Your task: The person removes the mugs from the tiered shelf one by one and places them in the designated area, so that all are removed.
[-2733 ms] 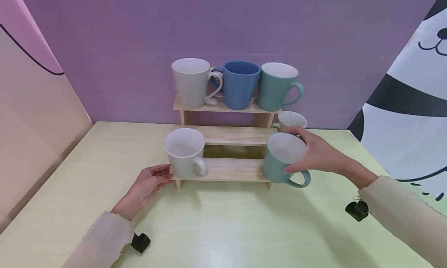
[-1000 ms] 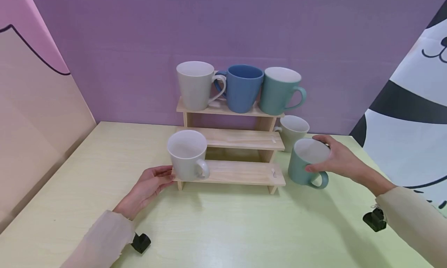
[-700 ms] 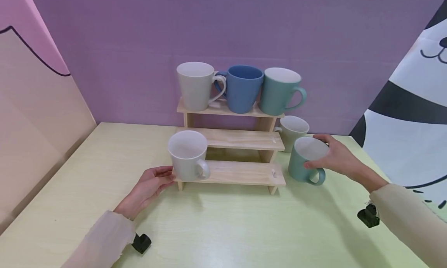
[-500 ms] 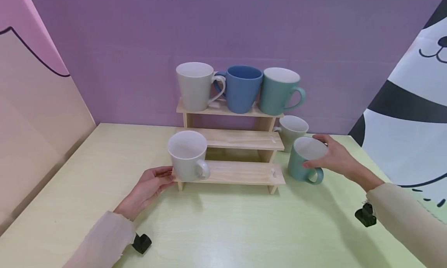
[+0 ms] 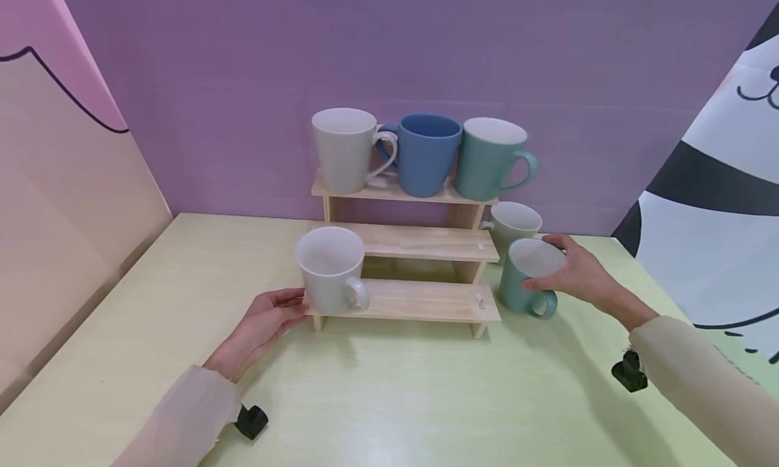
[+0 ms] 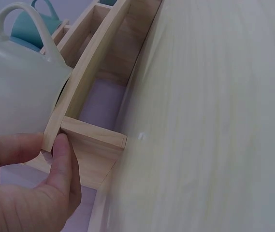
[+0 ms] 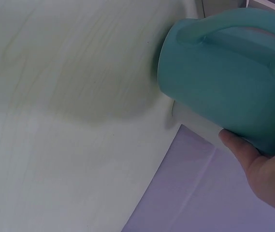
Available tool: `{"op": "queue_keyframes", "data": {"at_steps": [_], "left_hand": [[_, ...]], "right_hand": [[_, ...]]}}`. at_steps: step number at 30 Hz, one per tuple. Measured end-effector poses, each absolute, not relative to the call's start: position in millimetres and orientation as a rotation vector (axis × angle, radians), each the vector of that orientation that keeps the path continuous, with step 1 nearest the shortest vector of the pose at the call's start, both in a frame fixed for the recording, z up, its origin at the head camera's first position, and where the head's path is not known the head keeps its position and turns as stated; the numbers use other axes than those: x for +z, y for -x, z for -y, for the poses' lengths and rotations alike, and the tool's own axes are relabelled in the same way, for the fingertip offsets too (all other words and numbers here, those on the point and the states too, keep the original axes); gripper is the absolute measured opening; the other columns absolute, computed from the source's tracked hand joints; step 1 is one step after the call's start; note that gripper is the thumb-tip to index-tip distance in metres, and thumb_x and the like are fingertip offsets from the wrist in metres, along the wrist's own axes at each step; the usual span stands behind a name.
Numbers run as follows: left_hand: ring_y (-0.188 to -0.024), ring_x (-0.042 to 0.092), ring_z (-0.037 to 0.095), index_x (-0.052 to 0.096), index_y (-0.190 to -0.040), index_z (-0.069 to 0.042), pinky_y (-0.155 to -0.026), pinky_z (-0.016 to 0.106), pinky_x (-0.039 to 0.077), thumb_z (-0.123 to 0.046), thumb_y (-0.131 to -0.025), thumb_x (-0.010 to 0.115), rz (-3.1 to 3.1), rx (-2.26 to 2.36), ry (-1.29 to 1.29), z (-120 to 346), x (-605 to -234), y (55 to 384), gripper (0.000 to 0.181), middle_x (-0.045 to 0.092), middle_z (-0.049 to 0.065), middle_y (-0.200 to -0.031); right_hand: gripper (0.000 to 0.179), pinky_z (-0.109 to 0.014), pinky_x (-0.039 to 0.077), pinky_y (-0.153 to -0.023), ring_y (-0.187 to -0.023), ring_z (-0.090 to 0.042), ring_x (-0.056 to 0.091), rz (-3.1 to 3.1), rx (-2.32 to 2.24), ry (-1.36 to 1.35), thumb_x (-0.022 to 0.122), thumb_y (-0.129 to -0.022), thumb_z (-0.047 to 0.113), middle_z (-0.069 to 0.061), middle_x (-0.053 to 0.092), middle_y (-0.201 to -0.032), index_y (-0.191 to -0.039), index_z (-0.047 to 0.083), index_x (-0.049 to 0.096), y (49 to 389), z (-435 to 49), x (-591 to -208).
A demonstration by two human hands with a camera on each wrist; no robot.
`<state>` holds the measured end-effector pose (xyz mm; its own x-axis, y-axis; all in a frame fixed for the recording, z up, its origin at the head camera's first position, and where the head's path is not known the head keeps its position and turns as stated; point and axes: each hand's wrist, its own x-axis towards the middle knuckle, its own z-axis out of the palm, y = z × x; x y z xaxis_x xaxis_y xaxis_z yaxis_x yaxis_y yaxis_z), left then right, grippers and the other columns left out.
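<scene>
Wooden stand [image 5: 426, 301]: the left hand [image 5: 258, 326] pinches its lowest tier at the left end between thumb and fingers. Beside that, a white mug [image 5: 328, 284] sits on this tier. Along the top come an ivory mug [image 5: 345, 157], a blue mug [image 5: 428, 159] and a green mug [image 5: 487, 163]. Right of the stand, a pale mug [image 5: 510, 236] is on the worktop [image 5: 389, 399]; in front, a teal mug [image 5: 518, 288] is gripped in the fingers of the right hand [image 5: 581, 274].
</scene>
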<state>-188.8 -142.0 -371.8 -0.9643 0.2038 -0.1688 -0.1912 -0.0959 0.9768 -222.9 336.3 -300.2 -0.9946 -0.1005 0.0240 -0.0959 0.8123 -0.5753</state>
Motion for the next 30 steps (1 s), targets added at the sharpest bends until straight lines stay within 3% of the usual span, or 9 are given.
{"op": "queue_keyframes", "data": {"at_steps": [9, 16, 30], "left_hand": [[-0.092, 0.06, 0.006, 0.032, -0.139, 0.016, -0.093, 0.025, 0.054, 0.008, -0.093, 0.049, -1.911, 2.151, -0.02, 139.8, -372.5, 190.9, 0.05, 0.055, 0.012, -0.115], [-0.089, 0.061, 0.006, 0.032, -0.138, 0.017, -0.089, 0.021, 0.056, 0.008, -0.092, 0.051, -1.892, 2.165, -0.012, 139.8, -371.6, 192.4, 0.05, 0.056, 0.007, -0.106], [-0.089, 0.06, 0.006, 0.03, -0.139, 0.017, -0.089, 0.022, 0.055, 0.009, -0.093, 0.049, -1.893, 2.163, -0.004, 143.5, -372.9, 190.0, 0.05, 0.055, 0.008, -0.106]], "right_hand": [[0.101, -0.038, 0.047, -0.082, -0.112, -0.04, 0.046, -2.961, -0.942, 0.136, 0.082, -0.073, 0.037, -0.028, 0.041, -0.133, -0.143, -0.005, 0.023, 226.3, -339.0, -301.1], [0.099, -0.034, 0.047, -0.079, -0.111, -0.04, 0.046, -2.958, -0.933, 0.147, 0.081, -0.074, 0.036, -0.027, 0.041, -0.132, -0.143, -0.005, 0.023, 228.9, -339.6, -301.8], [0.094, -0.036, 0.047, -0.081, -0.112, -0.04, 0.047, -2.945, -0.944, 0.181, 0.08, -0.075, 0.035, -0.026, 0.043, -0.131, -0.141, -0.005, 0.025, 230.6, -338.8, -309.1]]}}
